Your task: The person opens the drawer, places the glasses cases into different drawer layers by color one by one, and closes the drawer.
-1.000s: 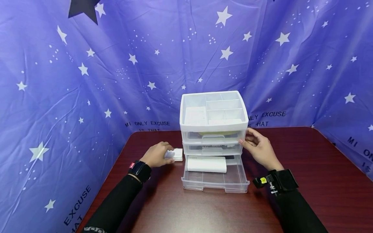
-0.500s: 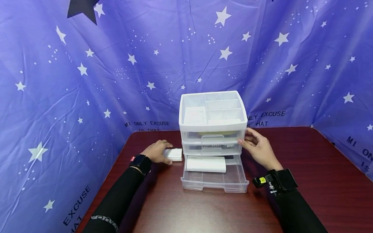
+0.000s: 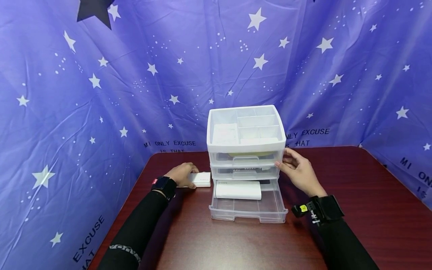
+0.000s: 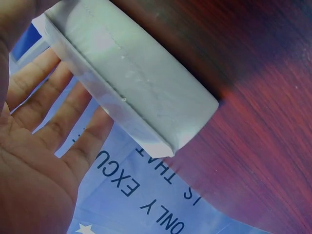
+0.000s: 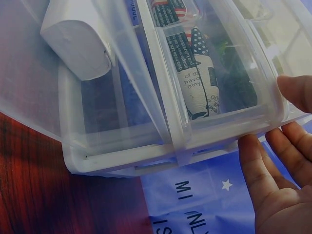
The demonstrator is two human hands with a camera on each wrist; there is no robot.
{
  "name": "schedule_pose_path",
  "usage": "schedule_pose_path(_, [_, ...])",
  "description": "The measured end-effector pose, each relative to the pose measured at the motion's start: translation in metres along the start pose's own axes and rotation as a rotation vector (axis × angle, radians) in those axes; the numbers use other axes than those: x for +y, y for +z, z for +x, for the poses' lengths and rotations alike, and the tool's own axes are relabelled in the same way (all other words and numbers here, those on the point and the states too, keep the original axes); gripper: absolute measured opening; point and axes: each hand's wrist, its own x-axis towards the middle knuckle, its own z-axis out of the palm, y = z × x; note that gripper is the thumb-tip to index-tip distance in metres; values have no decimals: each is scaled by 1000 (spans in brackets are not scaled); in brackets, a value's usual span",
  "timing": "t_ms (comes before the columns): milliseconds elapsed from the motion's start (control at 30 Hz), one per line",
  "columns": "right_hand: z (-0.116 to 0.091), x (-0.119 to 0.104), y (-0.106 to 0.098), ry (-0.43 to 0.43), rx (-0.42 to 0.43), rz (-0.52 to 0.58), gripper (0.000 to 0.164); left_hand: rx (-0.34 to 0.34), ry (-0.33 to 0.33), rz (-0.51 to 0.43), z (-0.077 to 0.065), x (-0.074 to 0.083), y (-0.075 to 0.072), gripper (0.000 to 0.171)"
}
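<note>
In the head view, a clear plastic drawer unit [image 3: 245,160] with a white top tray stands on the table. Its bottom drawer [image 3: 249,216] is pulled out and holds a white rounded block [image 3: 238,190] with small lettering. Left of the unit, my left hand [image 3: 181,175] holds the left end of a flat white box [image 3: 201,179]. The left wrist view has the fingers behind the box [image 4: 126,73] and the thumb at its near end. My right hand [image 3: 300,172] grips the unit's right side, thumb at the front edge and fingers along the side wall [image 5: 214,147].
Something yellowish [image 3: 253,154] shows in the top drawer. A printed item with flag patterns [image 5: 192,63] lies in the middle drawer. The dark red table [image 3: 256,247] reaches back to a blue star-printed curtain [image 3: 189,75].
My left hand has shifted slightly left and lower around the white box, so more of its top shows. My right hand keeps its hold on the unit.
</note>
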Motion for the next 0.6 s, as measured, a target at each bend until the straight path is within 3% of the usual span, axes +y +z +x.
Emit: schedule_pose_path(600, [-1, 0, -1, -3, 3, 7, 56, -10, 60, 94, 6, -2, 2, 50])
